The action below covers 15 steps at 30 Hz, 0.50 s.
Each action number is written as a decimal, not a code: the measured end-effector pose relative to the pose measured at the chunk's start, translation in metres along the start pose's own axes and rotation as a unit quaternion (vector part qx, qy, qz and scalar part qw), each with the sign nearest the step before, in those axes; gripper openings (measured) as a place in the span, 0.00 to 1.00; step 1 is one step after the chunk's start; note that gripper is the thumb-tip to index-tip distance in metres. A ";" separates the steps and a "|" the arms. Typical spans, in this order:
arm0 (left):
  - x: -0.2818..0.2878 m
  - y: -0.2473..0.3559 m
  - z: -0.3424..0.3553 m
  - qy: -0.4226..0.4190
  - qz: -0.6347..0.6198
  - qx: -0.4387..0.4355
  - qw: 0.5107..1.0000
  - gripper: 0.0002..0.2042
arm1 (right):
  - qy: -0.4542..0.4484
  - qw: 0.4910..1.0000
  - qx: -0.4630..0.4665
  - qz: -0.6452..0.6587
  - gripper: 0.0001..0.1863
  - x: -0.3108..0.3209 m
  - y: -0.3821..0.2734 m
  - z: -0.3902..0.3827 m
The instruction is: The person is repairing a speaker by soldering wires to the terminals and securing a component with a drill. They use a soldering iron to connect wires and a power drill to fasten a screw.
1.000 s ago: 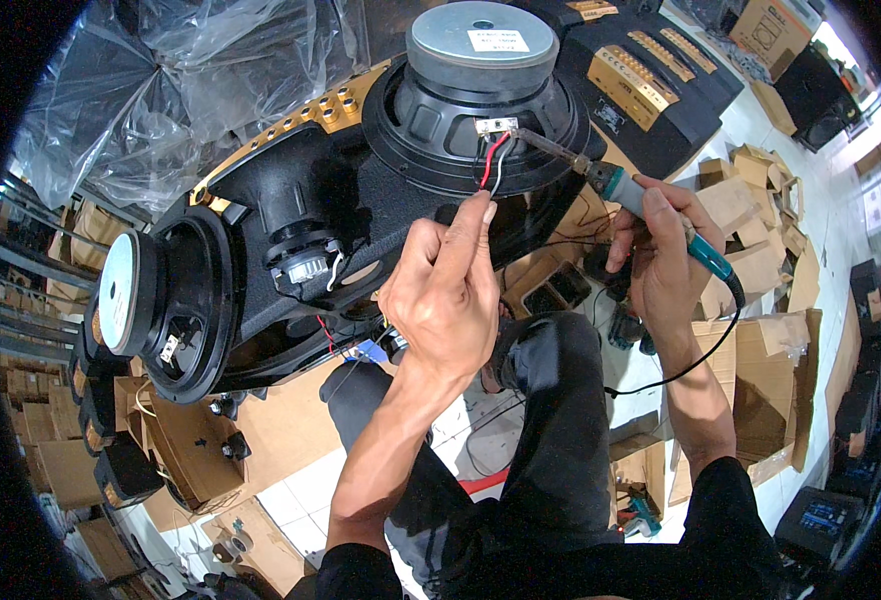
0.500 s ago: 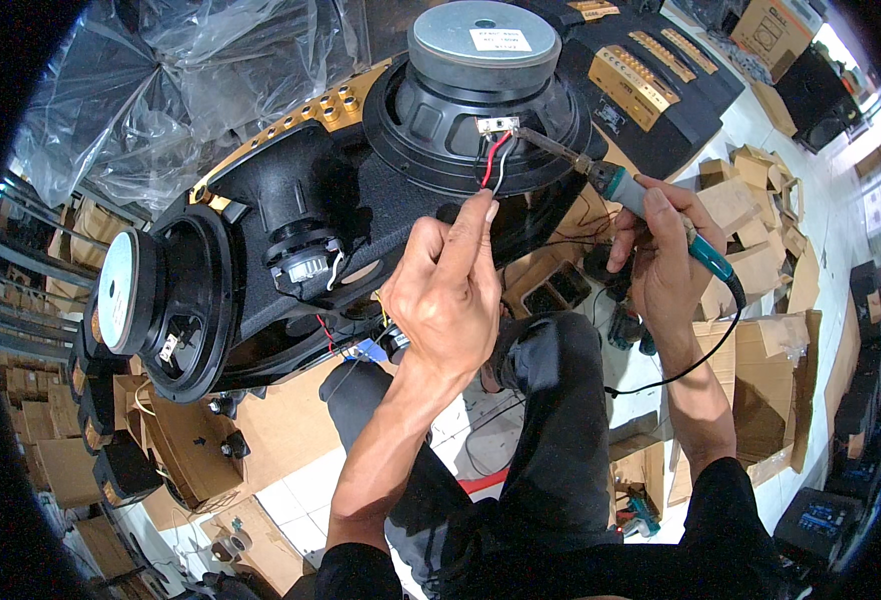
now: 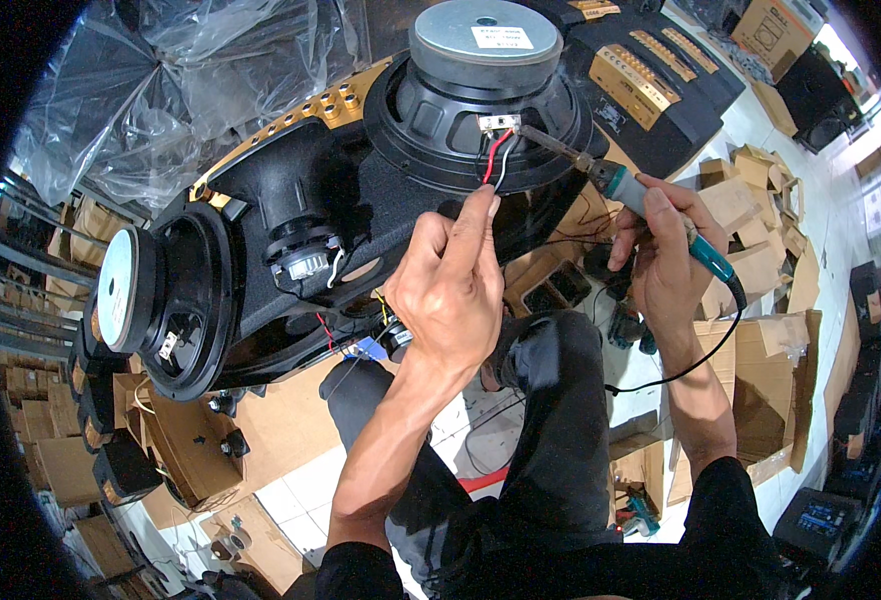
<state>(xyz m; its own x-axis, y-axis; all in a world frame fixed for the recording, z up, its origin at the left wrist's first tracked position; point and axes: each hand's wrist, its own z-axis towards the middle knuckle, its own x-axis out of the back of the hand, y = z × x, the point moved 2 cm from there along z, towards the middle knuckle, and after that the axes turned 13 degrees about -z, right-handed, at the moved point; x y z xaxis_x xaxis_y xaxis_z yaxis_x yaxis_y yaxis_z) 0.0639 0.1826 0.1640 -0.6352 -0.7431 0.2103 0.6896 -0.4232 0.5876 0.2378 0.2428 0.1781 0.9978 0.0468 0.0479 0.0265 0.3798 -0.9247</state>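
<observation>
Between the thumb and index finger of my left hand (image 3: 451, 280) are pinched a red wire and a white wire (image 3: 503, 165). Both run up to the terminal strip (image 3: 499, 123) on the side of a large speaker driver (image 3: 481, 75), which lies magnet up on a black speaker cabinet (image 3: 391, 225). My right hand (image 3: 671, 245) is closed round the teal and grey handle of a soldering iron (image 3: 641, 195). The iron's tip reaches the right end of the terminal strip, by the white wire; whether it touches is too small to tell.
A second driver (image 3: 166, 310) and a horn tweeter (image 3: 306, 230) rest on the cabinet's left part. Behind it hangs clear plastic sheeting (image 3: 191, 90). Flattened cardboard (image 3: 751, 210) and an open box (image 3: 761, 375) are at the right. The iron's black cord (image 3: 701, 370) loops below my right hand.
Almost nothing differs. The speaker driver and my left hand have shifted very slightly, while the soldering iron stays at the terminal strip.
</observation>
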 end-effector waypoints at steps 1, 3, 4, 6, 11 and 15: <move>-0.001 0.001 0.001 -0.002 0.001 0.001 1.000 0.09 | 0.000 1.000 0.002 0.000 0.13 0.001 -0.001 0.000; 0.000 -0.002 -0.001 0.006 -0.003 -0.001 1.000 0.10 | -0.005 1.000 0.003 0.006 0.13 -0.001 0.001 0.000; 0.000 -0.003 -0.001 0.009 -0.006 -0.003 1.000 0.10 | -0.006 1.000 0.004 0.007 0.13 -0.002 0.002 0.000; 0.000 -0.003 -0.001 0.006 -0.001 -0.004 1.000 0.10 | -0.007 1.000 0.006 0.003 0.13 -0.001 0.001 0.000; 0.000 -0.004 -0.001 0.007 0.000 -0.003 1.000 0.10 | -0.004 1.000 0.008 -0.008 0.12 -0.001 0.001 0.000; 0.007 0.003 -0.001 0.014 -0.004 0.009 1.000 0.11 | -0.002 1.000 0.008 -0.010 0.11 0.001 0.002 0.000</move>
<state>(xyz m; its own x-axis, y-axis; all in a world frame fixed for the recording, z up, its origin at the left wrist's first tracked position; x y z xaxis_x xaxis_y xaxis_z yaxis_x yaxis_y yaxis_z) 0.0614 0.1757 0.1668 -0.6307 -0.7540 0.1835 0.6777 -0.4200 0.6035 0.2386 0.2439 0.1765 0.9967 0.0429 0.0687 0.0463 0.3947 -0.9176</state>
